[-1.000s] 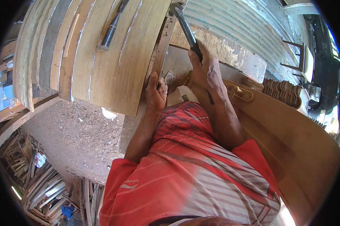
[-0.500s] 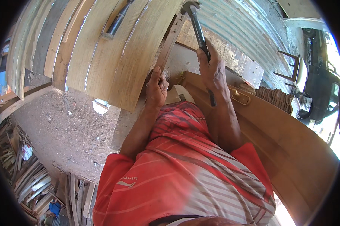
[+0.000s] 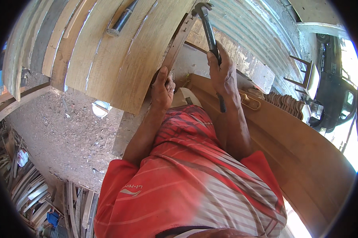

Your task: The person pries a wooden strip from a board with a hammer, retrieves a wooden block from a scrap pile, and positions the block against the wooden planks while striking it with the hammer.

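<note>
My right hand (image 3: 224, 73) is closed around the dark handle of a claw hammer (image 3: 206, 27). The hammer's head is up at the far end of a narrow wooden strip (image 3: 175, 49), over or against it; I cannot tell which. Small dark nails or pegs stick out along the strip. My left hand (image 3: 162, 93) grips the strip's near end, thumb on top and the other fingers curled. Just left of the strip lies a panel of pale wooden boards (image 3: 127, 75) with white lines along the joints. On it rests a dark-handled tool (image 3: 123, 19), its far end cut off by the view.
A large brown door-like panel (image 3: 297, 135) stands close on my right, with wavy stacked pieces (image 3: 286, 104) behind it. Corrugated sheets (image 3: 254, 31) and a chair (image 3: 305, 75) lie farther off. At left are a round white container (image 3: 101, 109) and scrap wood (image 3: 32, 190).
The whole view has shifted slightly to the left. Both hands keep their grips, and the hammer stays nearly in place at the strip's far end.
</note>
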{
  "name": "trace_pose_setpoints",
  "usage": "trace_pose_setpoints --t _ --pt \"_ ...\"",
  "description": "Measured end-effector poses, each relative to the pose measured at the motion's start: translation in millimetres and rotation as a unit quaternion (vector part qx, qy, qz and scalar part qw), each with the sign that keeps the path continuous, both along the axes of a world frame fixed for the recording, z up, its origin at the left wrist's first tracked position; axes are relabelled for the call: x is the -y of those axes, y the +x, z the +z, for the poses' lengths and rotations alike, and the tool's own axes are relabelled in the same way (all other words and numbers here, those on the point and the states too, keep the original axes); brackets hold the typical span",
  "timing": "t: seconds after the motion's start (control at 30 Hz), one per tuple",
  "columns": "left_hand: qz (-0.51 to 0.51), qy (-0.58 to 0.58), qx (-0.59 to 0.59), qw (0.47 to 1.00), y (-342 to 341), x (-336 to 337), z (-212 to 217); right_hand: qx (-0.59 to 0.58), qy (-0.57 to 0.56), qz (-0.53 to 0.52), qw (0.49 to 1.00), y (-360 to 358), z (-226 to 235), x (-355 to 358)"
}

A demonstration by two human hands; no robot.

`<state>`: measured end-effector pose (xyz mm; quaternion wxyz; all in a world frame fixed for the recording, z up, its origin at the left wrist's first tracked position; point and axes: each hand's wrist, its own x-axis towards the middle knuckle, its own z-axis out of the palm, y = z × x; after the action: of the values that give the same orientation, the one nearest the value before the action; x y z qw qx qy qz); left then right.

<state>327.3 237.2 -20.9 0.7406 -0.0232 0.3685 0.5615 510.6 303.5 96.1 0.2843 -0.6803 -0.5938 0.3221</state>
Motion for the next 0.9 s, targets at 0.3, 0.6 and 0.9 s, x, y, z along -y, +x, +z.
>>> trace_pose_setpoints --t 0.3,0.6,0.9 --pt "0.011 -0.012 -0.008 1.0 3 -3 11 -0.025 -0.002 -0.002 1.0 3 -2 -1" --pt "0.012 -0.015 -0.001 1.0 -1 -3 6 -0.013 -0.003 -0.013 1.0 2 7 0" --pt "0.023 -0.013 -0.003 1.0 -1 -4 6 -0.002 -0.019 0.009 1.0 2 1 -1"
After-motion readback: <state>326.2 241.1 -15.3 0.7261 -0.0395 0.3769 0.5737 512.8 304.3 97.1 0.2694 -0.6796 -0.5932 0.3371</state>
